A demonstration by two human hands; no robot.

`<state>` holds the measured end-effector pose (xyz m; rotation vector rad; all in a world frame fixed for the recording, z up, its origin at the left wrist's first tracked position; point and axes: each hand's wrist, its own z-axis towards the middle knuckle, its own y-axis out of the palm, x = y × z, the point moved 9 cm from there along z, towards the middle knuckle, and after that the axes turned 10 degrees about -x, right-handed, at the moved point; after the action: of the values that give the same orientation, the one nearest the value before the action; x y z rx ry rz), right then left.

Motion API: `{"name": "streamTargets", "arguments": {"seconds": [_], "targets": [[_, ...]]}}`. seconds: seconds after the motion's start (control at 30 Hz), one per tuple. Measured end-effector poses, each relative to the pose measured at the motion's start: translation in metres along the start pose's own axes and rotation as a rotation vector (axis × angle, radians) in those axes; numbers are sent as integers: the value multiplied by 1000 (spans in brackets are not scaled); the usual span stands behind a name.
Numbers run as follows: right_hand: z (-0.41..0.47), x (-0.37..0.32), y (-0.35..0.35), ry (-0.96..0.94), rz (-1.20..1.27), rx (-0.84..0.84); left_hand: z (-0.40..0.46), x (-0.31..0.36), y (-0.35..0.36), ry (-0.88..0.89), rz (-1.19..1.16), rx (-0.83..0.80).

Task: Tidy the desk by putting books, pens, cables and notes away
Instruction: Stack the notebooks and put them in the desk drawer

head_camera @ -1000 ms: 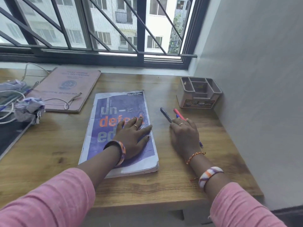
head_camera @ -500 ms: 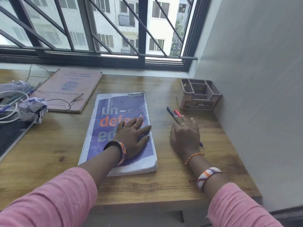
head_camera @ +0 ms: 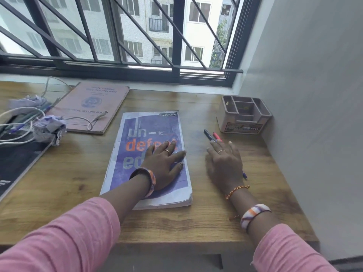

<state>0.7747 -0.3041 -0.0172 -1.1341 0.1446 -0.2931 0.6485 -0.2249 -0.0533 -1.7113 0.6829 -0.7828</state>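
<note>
- Purple notebook (head_camera: 151,154) flat mid-desk (head_camera: 82,173), near corner just short of front edge.
- Left hand (head_camera: 165,163) palm-down on its cover, fingers straight and spread, gripping nothing.
- Right hand (head_camera: 224,163) flat over pens, fingers extended; dark pen (head_camera: 207,134) and red pen (head_camera: 217,136) poking out past fingertips.
- Organiser (head_camera: 244,116) in far right corner against wall, just beyond pens.
- Pink record book (head_camera: 90,107), white cable (head_camera: 19,122), crumpled paper (head_camera: 50,128) far left.
- Bare wood between notebook and left clutter.

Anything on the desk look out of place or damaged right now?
Yes. Crumpled paper lies among tangled white cables at the left edge. The purple notebook has worn, frayed edges. Pens lie loose beside the empty organizer.
</note>
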Motion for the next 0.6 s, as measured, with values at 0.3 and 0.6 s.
{"name": "streamTargets", "arguments": {"seconds": [0.3, 0.6], "targets": [[7, -52, -16, -55, 251, 43, -51, -19, -42, 220, -160, 370], [101, -173, 12, 98, 926, -327, -90, -194, -119, -72, -181, 606]]}}
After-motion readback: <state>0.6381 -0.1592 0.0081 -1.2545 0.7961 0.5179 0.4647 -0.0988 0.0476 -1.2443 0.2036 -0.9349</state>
